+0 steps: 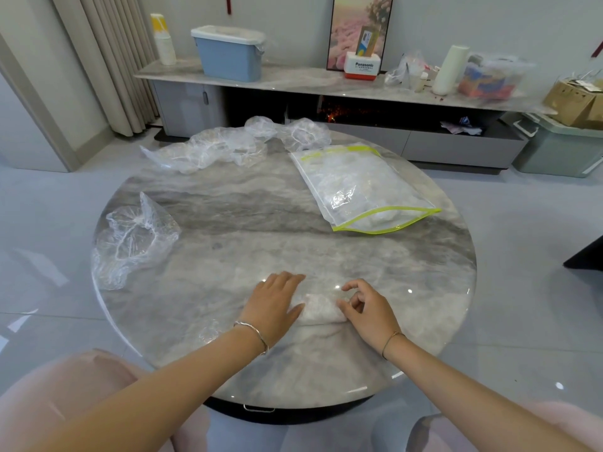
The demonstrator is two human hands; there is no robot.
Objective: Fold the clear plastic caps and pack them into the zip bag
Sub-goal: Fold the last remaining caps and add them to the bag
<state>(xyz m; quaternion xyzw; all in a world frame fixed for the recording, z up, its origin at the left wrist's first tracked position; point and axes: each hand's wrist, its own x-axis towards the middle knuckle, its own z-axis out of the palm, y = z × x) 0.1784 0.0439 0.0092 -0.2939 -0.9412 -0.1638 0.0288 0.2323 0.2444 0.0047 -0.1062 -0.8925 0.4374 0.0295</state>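
The zip bag [313,164] holds caps [359,184]; left hand [274,305] presses flat, right hand [365,308] pinches 1 folded cap [321,309].

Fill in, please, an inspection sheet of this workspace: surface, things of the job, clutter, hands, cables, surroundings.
surface: round marble table, glossy.
job's things: zip bag lying flat, partly filled, near end open; folded cap between the hands; loose caps at the far edge; single cap at the left.
clutter: nothing seen on the table.
hands: left hand flat on the folded cap; right hand pinches its end.
cables: nothing seen.
surroundings: sideboard with blue bin and white roll; curtain; framed picture.
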